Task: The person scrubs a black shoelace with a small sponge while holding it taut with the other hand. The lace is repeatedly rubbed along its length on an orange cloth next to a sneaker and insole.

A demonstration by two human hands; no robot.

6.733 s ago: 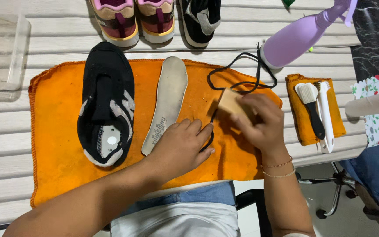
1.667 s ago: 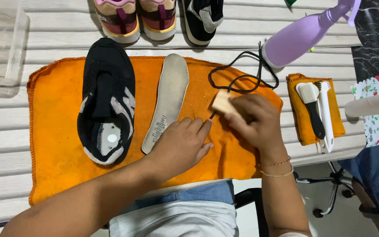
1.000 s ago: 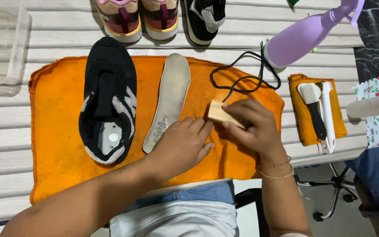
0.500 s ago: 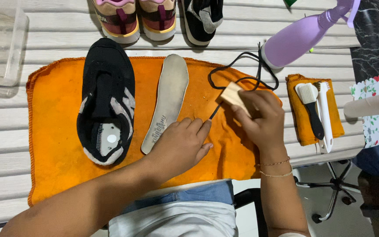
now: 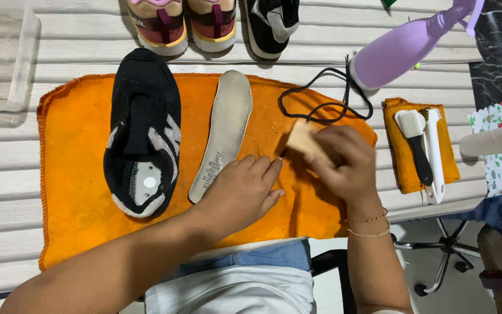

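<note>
Midway through a scrubbing step, judging by the layout: grips a small pale wooden-backed brush block (image 5: 303,139) in the right hand (image 5: 344,163), fingers curled closed over its top, and presses it down onto the large orange terry towel (image 5: 82,221) just where the thin black shoelace (image 5: 321,110) trails out of its loop. Rests the left hand (image 5: 242,192) flat on the same towel, fingers loosely spread and holding nothing, fingertips just beside the block's lower corner (cannot tell whether pinning the lace's end or merely lying next to it). Looks down on a black fabric sneaker with grey side panels (image 5: 140,134) and, just to its right, a long grey foam insole (image 5: 225,128), both lying on the towel and well clear of either hand. Beyond the right hand: a lilac plastic spray bottle (image 5: 396,52) on its side, touching the lace's loop, and a small folded orange cloth (image 5: 399,168) carrying a black-handled brush with white bristles (image 5: 416,145) beside a slim white brush (image 5: 434,157). For the next move, likely: keep the lace held taut and flat under the left fingers, keep the block square over it, and avoid dragging the loop out of place.
</note>
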